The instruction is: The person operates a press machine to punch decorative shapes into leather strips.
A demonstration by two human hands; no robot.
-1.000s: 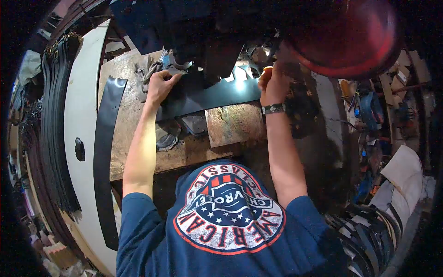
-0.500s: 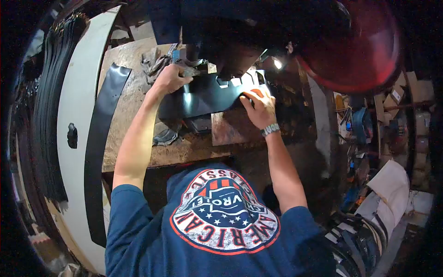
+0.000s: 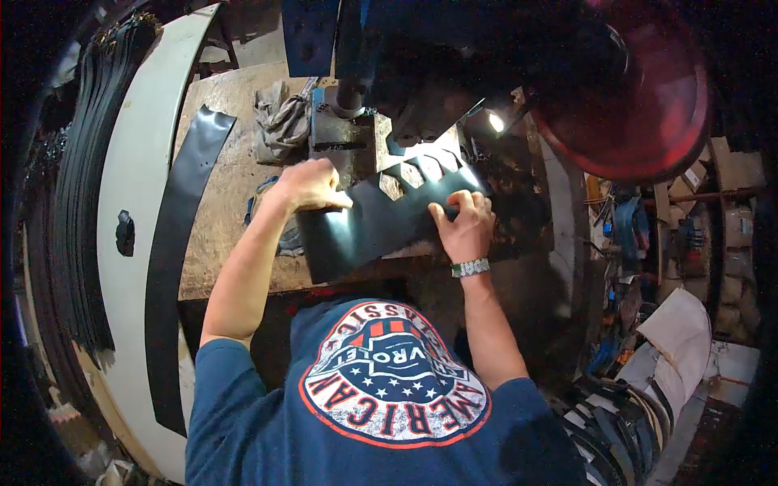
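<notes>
left hand: left hand (image 3: 312,186) closed – fingers curled over the left end of the dark flat metal strip (image 3: 365,231), pinching its far edge.
right hand: right hand (image 3: 463,223) also closed on it, at the right end, fingertips hooked over the top edge; a beaded wristband (image 3: 470,267) sits just behind it.
strip position: between the two hands, slanted, left end nearer the body, and partly over the near edge of the rusty brown counter (image 3: 219,202).
grip logic: one hand per end, likely because the sheet is long and thin – a single grip would let it sag or twist.
notched edge: the row of cut-outs (image 3: 413,174) faces away from both hands, so fingers stay on the plain side, clear of the teeth.
press: grey steel die block (image 3: 340,142) just beyond the left hand, under the dark machine head; the strip looks clear of it, though contact at the far edge is hard to tell.
light: small lamp (image 3: 496,121) just beyond the right hand, aimed at the notches – probably there to show the cut line.
flywheel: big red wheel (image 3: 640,97) well right of the right hand, out of arm reach.
rag: crumpled grey cloth (image 3: 279,121) beyond the left hand, beside the block.
stock: long dark plain strip (image 3: 178,267) lies well left of the left hand on a white curved panel (image 3: 130,202) – flat and within reach.
</notes>
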